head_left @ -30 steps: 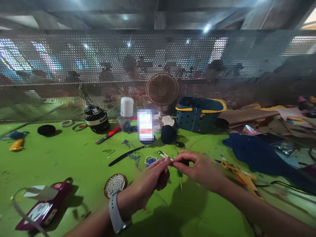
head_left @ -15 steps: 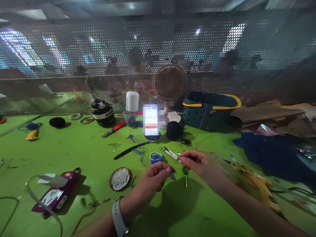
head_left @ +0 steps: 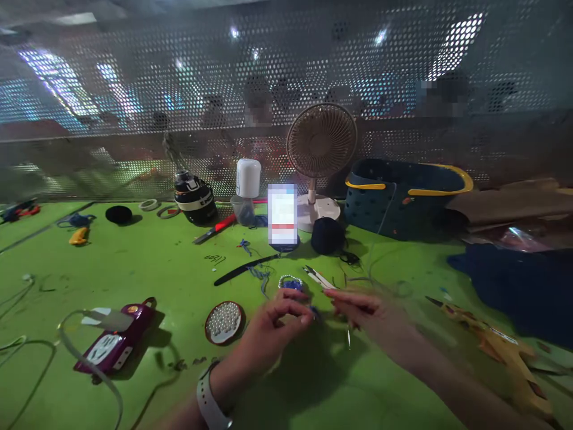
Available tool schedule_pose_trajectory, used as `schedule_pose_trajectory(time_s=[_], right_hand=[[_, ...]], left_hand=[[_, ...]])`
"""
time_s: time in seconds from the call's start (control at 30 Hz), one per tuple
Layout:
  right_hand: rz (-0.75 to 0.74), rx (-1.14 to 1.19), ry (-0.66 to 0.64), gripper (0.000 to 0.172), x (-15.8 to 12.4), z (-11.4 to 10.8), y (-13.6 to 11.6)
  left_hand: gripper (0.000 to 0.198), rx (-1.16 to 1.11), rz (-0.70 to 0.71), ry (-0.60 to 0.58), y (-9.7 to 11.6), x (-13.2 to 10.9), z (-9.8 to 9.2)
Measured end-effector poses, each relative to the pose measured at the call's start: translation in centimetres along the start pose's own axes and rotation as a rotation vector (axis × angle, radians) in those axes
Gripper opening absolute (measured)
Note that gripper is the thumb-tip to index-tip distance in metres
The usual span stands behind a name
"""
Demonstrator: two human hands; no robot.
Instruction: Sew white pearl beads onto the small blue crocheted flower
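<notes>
Since half a second before, the right hand (head_left: 373, 315) had come lower and a little nearer to the person, and the needle tool (head_left: 348, 339) had come down with it. The tool's long axis stood nearly upright, with its thin metal tip pointing down at the green table (head_left: 134, 263). Only this lower end showed. It hung under the thumb and the first fingers, which were closed on its upper part, so the tool lay below the grip, over the table between the two hands. The right hand was blurred, palm down, with the forearm coming in from the lower right.

The left hand (head_left: 277, 322) was just beside it but apart, with a white watch band (head_left: 208, 399) at the wrist. Its thumb and forefinger were pinched together. Whether something small was between them, I could not tell.

A round dish of pearl beads (head_left: 224, 321) lay near the left hand. Thread snips (head_left: 319, 276) and a small blue beaded piece (head_left: 290, 282) lay just behind the hands.
</notes>
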State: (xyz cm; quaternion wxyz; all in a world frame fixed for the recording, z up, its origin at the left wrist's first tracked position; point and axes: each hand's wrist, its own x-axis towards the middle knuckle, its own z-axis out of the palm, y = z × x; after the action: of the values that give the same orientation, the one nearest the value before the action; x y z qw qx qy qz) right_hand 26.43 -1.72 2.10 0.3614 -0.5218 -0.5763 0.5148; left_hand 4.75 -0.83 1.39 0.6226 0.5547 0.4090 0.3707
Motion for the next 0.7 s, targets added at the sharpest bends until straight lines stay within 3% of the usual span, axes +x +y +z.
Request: schedule_pose_trajectory(time_s=[0.13,0.23,0.43,0.7], right_hand=[[-0.134,-0.134,-0.026,0.021,-0.3,0.1,0.2],[-0.019,-0.039,-0.12,0.027,-0.5,0.4,0.3],[0.149,0.183,-0.126,0.082,-0.7,1.1,0.2],[0.187,0.28,-0.248,0.109,-0.9,2.0,0.4]], left_hand=[[0.025,-0.085,-0.206,-0.132,0.6,-0.1,-0.4],[0.031,-0.202,-0.28,-0.156,0.5,0.0,-0.4],[0.034,-0.192,-0.26,-0.076,-0.3,0.0,0.3],[0.033,-0.177,-0.247,-0.055,-0.6,0.0,1.3]])
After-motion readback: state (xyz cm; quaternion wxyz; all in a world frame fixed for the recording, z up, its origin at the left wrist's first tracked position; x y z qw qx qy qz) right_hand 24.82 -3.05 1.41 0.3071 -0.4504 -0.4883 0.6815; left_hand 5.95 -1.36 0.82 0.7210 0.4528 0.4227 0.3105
